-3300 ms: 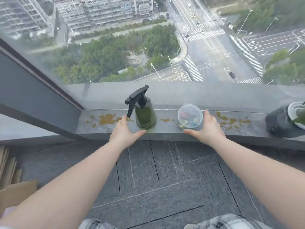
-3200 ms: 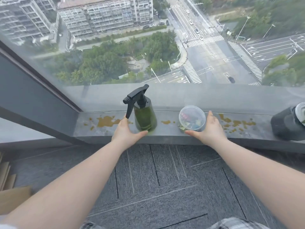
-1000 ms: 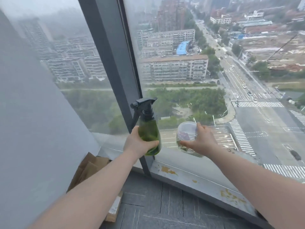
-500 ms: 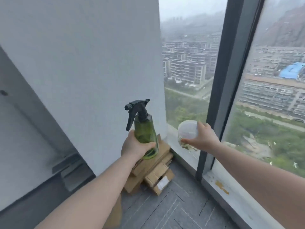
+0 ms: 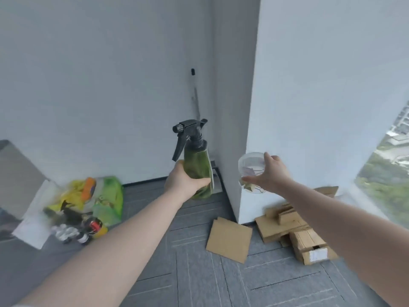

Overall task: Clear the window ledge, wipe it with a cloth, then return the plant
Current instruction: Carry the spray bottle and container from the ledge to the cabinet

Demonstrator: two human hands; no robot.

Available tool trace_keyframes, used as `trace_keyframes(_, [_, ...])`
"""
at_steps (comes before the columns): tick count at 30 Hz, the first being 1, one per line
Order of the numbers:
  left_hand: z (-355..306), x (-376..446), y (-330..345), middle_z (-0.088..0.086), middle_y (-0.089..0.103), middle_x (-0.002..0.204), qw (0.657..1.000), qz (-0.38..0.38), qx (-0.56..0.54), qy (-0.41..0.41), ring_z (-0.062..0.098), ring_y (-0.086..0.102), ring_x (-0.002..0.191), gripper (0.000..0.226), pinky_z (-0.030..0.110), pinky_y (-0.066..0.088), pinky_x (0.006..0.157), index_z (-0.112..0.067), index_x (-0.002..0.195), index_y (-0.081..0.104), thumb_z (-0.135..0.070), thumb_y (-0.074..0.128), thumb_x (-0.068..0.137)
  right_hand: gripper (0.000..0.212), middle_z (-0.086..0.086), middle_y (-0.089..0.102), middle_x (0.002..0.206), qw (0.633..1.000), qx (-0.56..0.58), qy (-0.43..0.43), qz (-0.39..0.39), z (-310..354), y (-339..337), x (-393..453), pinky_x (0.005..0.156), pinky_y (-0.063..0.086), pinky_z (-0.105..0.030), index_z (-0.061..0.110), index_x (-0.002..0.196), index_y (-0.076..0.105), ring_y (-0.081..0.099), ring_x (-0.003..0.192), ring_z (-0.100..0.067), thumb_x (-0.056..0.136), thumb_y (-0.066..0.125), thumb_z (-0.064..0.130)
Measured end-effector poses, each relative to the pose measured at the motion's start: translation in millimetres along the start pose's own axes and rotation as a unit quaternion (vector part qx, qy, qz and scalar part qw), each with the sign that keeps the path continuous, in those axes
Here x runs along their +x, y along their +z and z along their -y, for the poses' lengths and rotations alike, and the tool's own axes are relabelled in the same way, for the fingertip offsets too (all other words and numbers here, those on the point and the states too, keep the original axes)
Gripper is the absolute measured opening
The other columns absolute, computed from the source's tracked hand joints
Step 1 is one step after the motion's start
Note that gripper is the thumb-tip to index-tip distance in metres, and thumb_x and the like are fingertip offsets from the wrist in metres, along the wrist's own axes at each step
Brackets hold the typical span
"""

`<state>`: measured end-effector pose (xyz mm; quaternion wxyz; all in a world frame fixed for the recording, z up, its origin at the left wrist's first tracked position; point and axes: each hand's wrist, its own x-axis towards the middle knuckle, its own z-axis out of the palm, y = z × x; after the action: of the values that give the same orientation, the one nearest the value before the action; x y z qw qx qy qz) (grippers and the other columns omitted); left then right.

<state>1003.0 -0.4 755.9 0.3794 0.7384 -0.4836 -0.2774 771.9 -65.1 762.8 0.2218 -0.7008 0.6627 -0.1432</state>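
Both arms reach forward over the grey carpet floor (image 5: 199,280), each carrying something in the air. The left hand (image 5: 184,185) is wrapped around the lower body of a green spray bottle (image 5: 198,171), fingers curled under its base, thumb on the near side; the bottle stands nearly upright with its black trigger head (image 5: 188,134) pointing left. The right hand (image 5: 269,173) grips a clear plastic cup (image 5: 250,168) from the side, thumb along its lower edge and fingers over the rim; small pieces lie inside it, too blurred to identify. The two things are held well apart, in front of a white pillar (image 5: 309,107) and the white wall (image 5: 99,85) behind it. On the floor at the foot of the pillar lies a pile of flattened cardboard boxes (image 5: 296,227), with one loose cardboard sheet (image 5: 229,241) just to its left. Further left on the floor sits a blurred heap of green and yellow bags and small bottles (image 5: 88,207). A strip of window (image 5: 387,173) shows at the right edge; the ledge and the plant are out of view
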Motion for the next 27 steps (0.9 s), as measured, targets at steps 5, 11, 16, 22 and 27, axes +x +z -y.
trace_keyframes(5, [85.9,22.0,-117.6,-0.007,0.058,0.103,0.997,-0.072,0.004,-0.040,0.019,0.058,0.101,0.068,0.035,0.050,0.089,-0.022,0.119,0.047,-0.038,0.084,0.064,0.111,-0.008,0.036,0.145,0.997,0.004,-0.062,0.037,138.1,87.3,9.6,0.099,0.047,-0.041,0.013,0.150,0.021,0.040,0.131,-0.029,0.066,0.075,0.060])
trace_keyframes(11, [184.5,46.2,-228.9,-0.006,0.058,0.104,0.983,-0.143,-0.022,-0.109,0.020,0.059,0.103,0.070,0.033,0.049,0.090,-0.020,0.123,0.047,-0.034,0.085,0.066,0.105,-0.010,0.037,0.143,0.986,-0.044,-0.132,0.087,269.9,178.1,29.0,0.097,0.046,-0.042,0.012,0.147,0.024,0.041,0.130,-0.030,0.068,0.075,0.059])
trace_keyframes(16, [262.8,74.6,-301.7,-0.002,0.063,0.116,0.968,-0.186,-0.023,-0.164,0.023,0.059,0.109,0.074,0.042,0.049,0.097,-0.020,0.124,0.049,-0.035,0.087,0.062,0.108,-0.012,0.039,0.139,0.970,-0.068,-0.190,0.133,372.4,264.9,56.6,0.095,0.049,-0.044,0.010,0.147,0.023,0.046,0.124,-0.032,0.067,0.077,0.059])
trace_keyframes(22, [348.3,137.2,-395.3,-0.004,0.063,0.111,0.953,-0.221,-0.021,-0.208,0.018,0.059,0.105,0.067,0.037,0.049,0.096,-0.023,0.118,0.048,-0.030,0.087,0.063,0.109,-0.012,0.038,0.140,0.950,-0.056,-0.236,0.198,502.5,386.1,98.8,0.100,0.045,-0.043,0.009,0.147,0.023,0.043,0.128,-0.032,0.067,0.075,0.060])
trace_keyframes(27, [400.5,182.4,-482.0,-0.013,0.053,0.094,0.943,-0.233,-0.032,-0.233,0.014,0.055,0.096,0.063,0.030,0.048,0.090,-0.025,0.116,0.047,-0.026,0.086,0.067,0.113,-0.012,0.034,0.146,0.939,-0.062,-0.244,0.235,610.3,455.8,125.7,0.105,0.040,-0.041,0.010,0.151,0.015,0.036,0.134,-0.030,0.069,0.075,0.059])
